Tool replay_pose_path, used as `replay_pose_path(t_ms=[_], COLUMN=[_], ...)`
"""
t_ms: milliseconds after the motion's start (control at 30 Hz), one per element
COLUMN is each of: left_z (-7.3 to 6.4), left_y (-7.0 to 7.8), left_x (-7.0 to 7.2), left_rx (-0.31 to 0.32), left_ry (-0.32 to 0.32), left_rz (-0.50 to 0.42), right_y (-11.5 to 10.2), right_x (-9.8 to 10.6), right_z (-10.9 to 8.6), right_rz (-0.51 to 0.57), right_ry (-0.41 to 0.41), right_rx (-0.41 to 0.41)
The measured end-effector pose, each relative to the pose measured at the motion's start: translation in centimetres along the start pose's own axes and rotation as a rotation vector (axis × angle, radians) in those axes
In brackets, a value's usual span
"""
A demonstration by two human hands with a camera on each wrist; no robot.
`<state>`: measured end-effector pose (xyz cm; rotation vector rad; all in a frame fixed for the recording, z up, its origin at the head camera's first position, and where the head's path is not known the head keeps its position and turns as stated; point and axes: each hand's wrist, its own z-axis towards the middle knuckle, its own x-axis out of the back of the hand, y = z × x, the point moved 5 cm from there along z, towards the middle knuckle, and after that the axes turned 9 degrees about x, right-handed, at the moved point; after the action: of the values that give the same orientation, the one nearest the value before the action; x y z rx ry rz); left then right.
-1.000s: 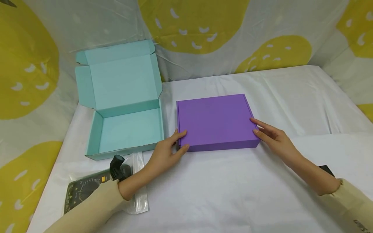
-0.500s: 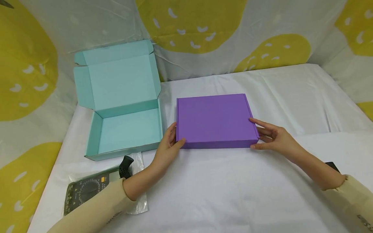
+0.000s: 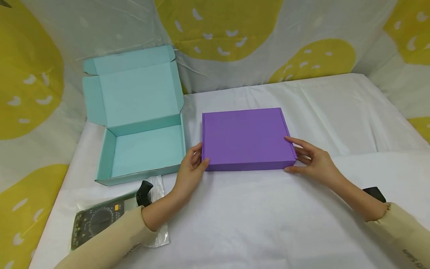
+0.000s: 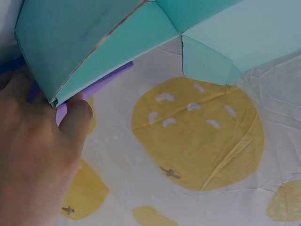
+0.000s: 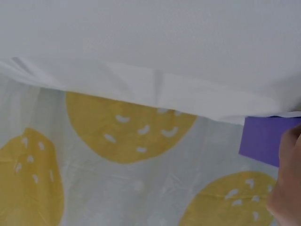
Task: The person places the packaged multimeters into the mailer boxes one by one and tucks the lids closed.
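Note:
A closed purple cardboard box (image 3: 246,138) lies flat on the white cloth in the head view, between both hands. My left hand (image 3: 189,173) grips its front left corner, thumb at the front edge and fingers along the left side. At the opposite front corner my right hand (image 3: 314,160) holds the box, its thumb low at the front and a fingertip on the top edge. In the left wrist view, the left hand (image 4: 42,136) hides much of the purple box (image 4: 106,80). The right wrist view catches only a corner of the purple box (image 5: 263,139) beside the right hand (image 5: 289,183).
A teal cardboard box (image 3: 144,173) stands with its lid raised, left of the purple one and close to the left hand. Nearer the front, a multimeter (image 3: 97,220) in a clear plastic bag (image 3: 161,239) lies partly under the left forearm. A patterned curtain (image 3: 215,78) backs the table.
The left hand has shifted from the box's top to its left side and front corner. The right thumb has slid down to the front. The purple box has straightened slightly.

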<state>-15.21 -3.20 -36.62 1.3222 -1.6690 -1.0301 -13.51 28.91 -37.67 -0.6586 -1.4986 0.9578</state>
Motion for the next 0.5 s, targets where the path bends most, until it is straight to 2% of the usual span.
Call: replay_pose_path(t_ms=[167, 300, 400, 500], left_z=[0.0, 0.1, 0.1, 0.2], left_y=[-0.1, -0.1, -0.1, -0.1], left_x=[0.1, 0.3, 0.4, 0.3], left_rx=[-0.031, -0.042, -0.041, -0.039], left_ry=[-0.026, -0.020, -0.013, -0.019], left_rz=[-0.008, 0.000, 0.003, -0.014], right_y=[-0.6, -1.1, -1.1, -0.8], right_x=[-0.2, -0.4, -0.3, -0.3], right_z=[0.0, 0.0, -0.1, -0.3], right_rz=[-0.106, -0.155, -0.178, -0.184], right_ry=[0.056, 0.089, 0.098, 0.096], right_rx=[0.120, 0.224, 0.219, 0.146])
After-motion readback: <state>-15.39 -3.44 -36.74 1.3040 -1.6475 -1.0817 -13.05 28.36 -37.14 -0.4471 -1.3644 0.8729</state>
